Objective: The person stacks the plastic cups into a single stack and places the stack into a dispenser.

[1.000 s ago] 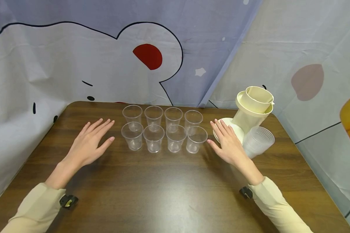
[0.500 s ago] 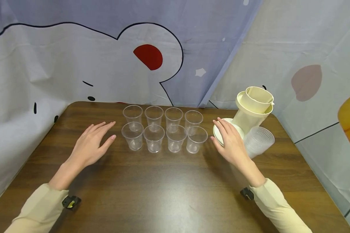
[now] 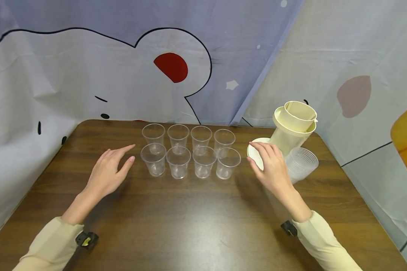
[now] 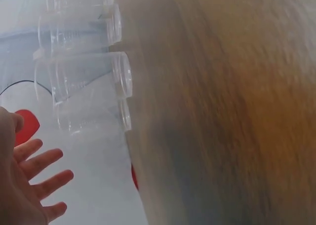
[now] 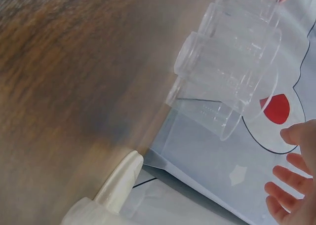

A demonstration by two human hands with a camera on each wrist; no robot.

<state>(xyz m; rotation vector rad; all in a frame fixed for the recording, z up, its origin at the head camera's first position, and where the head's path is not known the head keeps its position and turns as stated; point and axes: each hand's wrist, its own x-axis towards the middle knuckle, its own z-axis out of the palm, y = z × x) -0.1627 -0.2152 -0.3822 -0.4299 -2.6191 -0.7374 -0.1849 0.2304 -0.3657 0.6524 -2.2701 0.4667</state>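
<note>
Several clear plastic cups (image 3: 178,162) stand upright in two rows on the table, also seen from the side in the left wrist view. Left of them, my left hand (image 3: 106,173) hovers above the table, fingers extended and thumb apart, holding nothing. In the left wrist view the spread fingers (image 4: 52,184) show. On the other side of the rows is my right hand (image 3: 274,169), also holding nothing, thumb apart and fingers slightly bent. It hangs in front of a white round lid or plate (image 3: 254,153), partly hiding it. Neither hand touches a cup.
A tilted stack of nested clear cups (image 3: 302,162) lies right of my right hand. Behind it stands a cream-coloured cylindrical container (image 3: 288,139) with a smaller ring-shaped piece on top. A printed curtain (image 3: 122,75) hangs behind the wooden table (image 3: 176,226).
Both hands have turned so the palms face inward more, and their fingers bend slightly more. My left hand has shifted a little rightward, the right hand slightly rightward. The cups have not moved.
</note>
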